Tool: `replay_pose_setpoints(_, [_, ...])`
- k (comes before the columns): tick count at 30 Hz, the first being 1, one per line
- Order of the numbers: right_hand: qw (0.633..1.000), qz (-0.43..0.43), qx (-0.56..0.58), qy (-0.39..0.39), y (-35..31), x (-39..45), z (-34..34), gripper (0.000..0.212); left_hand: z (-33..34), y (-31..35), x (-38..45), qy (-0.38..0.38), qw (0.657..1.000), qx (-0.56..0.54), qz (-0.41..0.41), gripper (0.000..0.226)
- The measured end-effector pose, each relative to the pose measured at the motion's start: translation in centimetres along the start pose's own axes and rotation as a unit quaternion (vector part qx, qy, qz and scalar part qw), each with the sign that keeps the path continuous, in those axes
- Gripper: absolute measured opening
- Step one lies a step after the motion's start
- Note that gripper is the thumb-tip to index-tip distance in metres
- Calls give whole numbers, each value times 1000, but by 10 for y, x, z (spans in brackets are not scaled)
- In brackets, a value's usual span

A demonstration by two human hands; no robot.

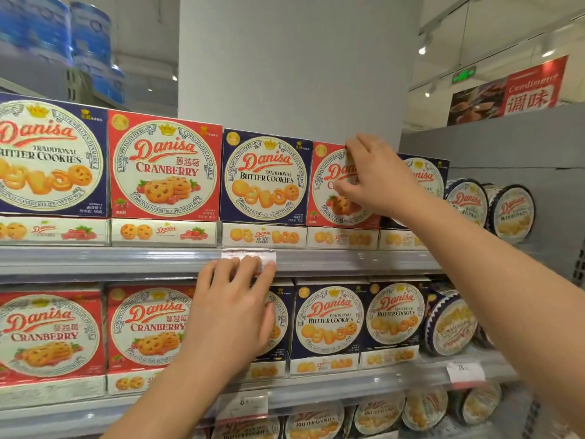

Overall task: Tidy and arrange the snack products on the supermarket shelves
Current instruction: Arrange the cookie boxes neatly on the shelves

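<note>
One red cranberry box [329, 198] seemingly under right-hand fingers [354, 150].

Bright, even shop lighting; sharp centre, soft and bent edges.

Light comes from small ceiling spotlights [422, 51] at upper right, which burn out to white dots, and it falls evenly over the box fronts with little glare. Soft shadow sits under the upper shelf edge [126, 261] and in the lowest tier. The blue packs [57, 30] at top left are smeared with blur, and the red banner [531, 87] at far right is soft, its lettering barely readable. The wide lens bows the shelf lines and stretches the forearms near the bottom and right borders. The round tins [449, 324] at right look hazy.
</note>
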State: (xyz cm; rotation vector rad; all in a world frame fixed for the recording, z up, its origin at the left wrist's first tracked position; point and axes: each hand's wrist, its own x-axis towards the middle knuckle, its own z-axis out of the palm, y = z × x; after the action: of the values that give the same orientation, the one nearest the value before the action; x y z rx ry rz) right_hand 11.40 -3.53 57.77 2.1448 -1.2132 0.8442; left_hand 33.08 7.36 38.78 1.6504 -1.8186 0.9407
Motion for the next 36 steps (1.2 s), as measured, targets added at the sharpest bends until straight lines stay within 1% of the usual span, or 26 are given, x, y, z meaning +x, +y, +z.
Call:
replay_pose_setpoints(4, [999, -6, 37, 34, 2, -6, -10, 63, 2, 0, -2, -5, 1000, 4, -4, 60])
replay_pose_setpoints(9, [998, -25, 28, 49, 10, -15, -23, 52, 3, 2, -3, 6, 1000, 2, -12, 61])
replay_pose_setpoints(11, [997, -39, 26, 54, 14, -20, -28, 53, 5, 3, -4, 10, 1000, 2, -15, 61])
replay_pose_setpoints(16, [997, -55, 16, 45, 18, -35, -39, 67, 8, 9, -4, 20, 1000, 7, -23, 62])
replay_pose_setpoints(21, [995, -76, 13, 58, 14, -61, -54, 66, 0, 14, -4, -3, 999, 1, -44, 59])
replay_pose_setpoints(24, [991, -101, 66, 56, 8, -79, -61, 64, -13, 16, -5, -11, 998, -32, -57, 55])
replay_pose_setpoints(26, [983, -129, 119, 48, 2, -89, -62, 63, -29, 19, -8, 12, 994, -71, -79, 54])
replay_pose_setpoints(30, [965, -191, 179, 26, -13, -105, -50, 59, -66, 24, -18, 138, 970, -157, -125, 53])
replay_pose_setpoints(32, [956, -222, 193, 23, -24, -113, -38, 57, -85, 23, -24, 184, 961, -163, -130, 53])
replay_pose_setpoints(34, [944, -258, 205, 20, -37, -118, -26, 57, -101, 18, -29, 180, 966, -149, -112, 55])
replay_pose_setpoints(36, [932, -292, 214, 16, -53, -122, -15, 57, -112, 10, -34, 129, 982, -122, -70, 63])
